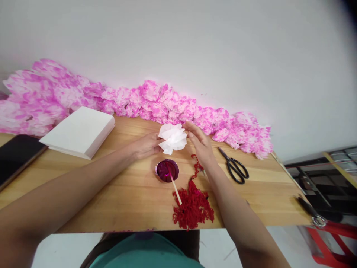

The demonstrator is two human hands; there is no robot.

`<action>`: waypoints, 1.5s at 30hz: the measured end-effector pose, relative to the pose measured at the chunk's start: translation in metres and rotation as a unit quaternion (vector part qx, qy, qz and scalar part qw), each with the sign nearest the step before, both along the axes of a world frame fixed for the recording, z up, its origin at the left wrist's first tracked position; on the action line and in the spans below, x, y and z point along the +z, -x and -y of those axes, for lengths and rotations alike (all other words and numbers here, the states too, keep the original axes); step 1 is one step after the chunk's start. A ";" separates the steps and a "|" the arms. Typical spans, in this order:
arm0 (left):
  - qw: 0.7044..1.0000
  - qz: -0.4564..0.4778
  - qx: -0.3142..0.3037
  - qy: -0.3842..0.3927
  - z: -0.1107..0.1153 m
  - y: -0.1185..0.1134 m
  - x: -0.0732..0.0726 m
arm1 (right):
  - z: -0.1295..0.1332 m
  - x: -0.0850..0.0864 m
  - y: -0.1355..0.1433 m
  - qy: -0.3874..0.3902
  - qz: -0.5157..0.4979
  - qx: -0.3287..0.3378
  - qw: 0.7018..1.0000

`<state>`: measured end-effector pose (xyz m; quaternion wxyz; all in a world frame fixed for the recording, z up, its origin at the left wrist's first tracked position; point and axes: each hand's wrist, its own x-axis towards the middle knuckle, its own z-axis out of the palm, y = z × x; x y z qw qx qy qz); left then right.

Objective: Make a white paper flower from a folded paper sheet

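A white tissue-paper flower [172, 138] with ruffled petals is held above the wooden table. My left hand [147, 145] grips it from the left, its fingertips partly hidden behind the petals. At the flower's right edge, my right hand [201, 144] has its thumb and fingers curled at the petals. Just below is a small round dish of dark magenta liquid [164, 171], with a thin wooden stick [176, 191] leaning out of it. A tangle of red yarn [192, 208] lies in front of the dish, one strand running up beneath my right wrist.
Black-handled scissors [235, 167] lie to the right. A thick stack of white paper [80, 132] and a dark phone-like slab [19, 156] are at the left. Pink-and-white paper flowers [156, 100] line the wall. A red stool [331, 238] stands beyond the table's right end.
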<state>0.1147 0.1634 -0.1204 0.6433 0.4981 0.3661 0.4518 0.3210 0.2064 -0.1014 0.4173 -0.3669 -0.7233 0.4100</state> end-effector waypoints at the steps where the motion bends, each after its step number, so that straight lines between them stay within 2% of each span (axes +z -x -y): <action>1: 0.999 0.038 -0.010 0.036 0.000 0.000 0.000 | 0.001 0.000 0.000 0.006 -0.001 0.002 1.000; 3: 0.988 0.109 -0.026 0.103 0.000 0.001 0.001 | 0.002 0.001 0.000 0.016 0.001 0.008 1.000; 5: 0.982 0.136 -0.030 0.129 0.001 0.001 0.001 | 0.004 0.001 0.000 0.024 -0.001 0.017 1.000; 13: 0.973 0.147 -0.055 0.166 0.001 0.002 0.005 | 0.008 0.005 0.002 0.047 0.006 0.034 0.998; 20: 0.977 0.139 -0.054 0.155 -0.001 0.002 0.003 | 0.014 0.012 0.004 -0.007 0.037 0.011 0.999; 26: 0.976 0.138 -0.060 0.159 -0.003 0.001 0.005 | 0.016 0.015 0.004 -0.075 0.063 0.067 0.993; 32: 0.976 0.133 -0.065 0.159 -0.003 0.000 0.006 | 0.022 0.020 0.008 -0.141 0.148 0.037 0.978; 39: 0.971 0.188 -0.017 0.148 -0.005 -0.007 0.000 | 0.019 0.013 0.008 -0.117 0.126 -0.017 0.985; 45: 0.966 0.222 -0.044 0.126 -0.006 -0.006 -0.001 | 0.013 0.005 0.006 -0.064 0.090 -0.036 0.993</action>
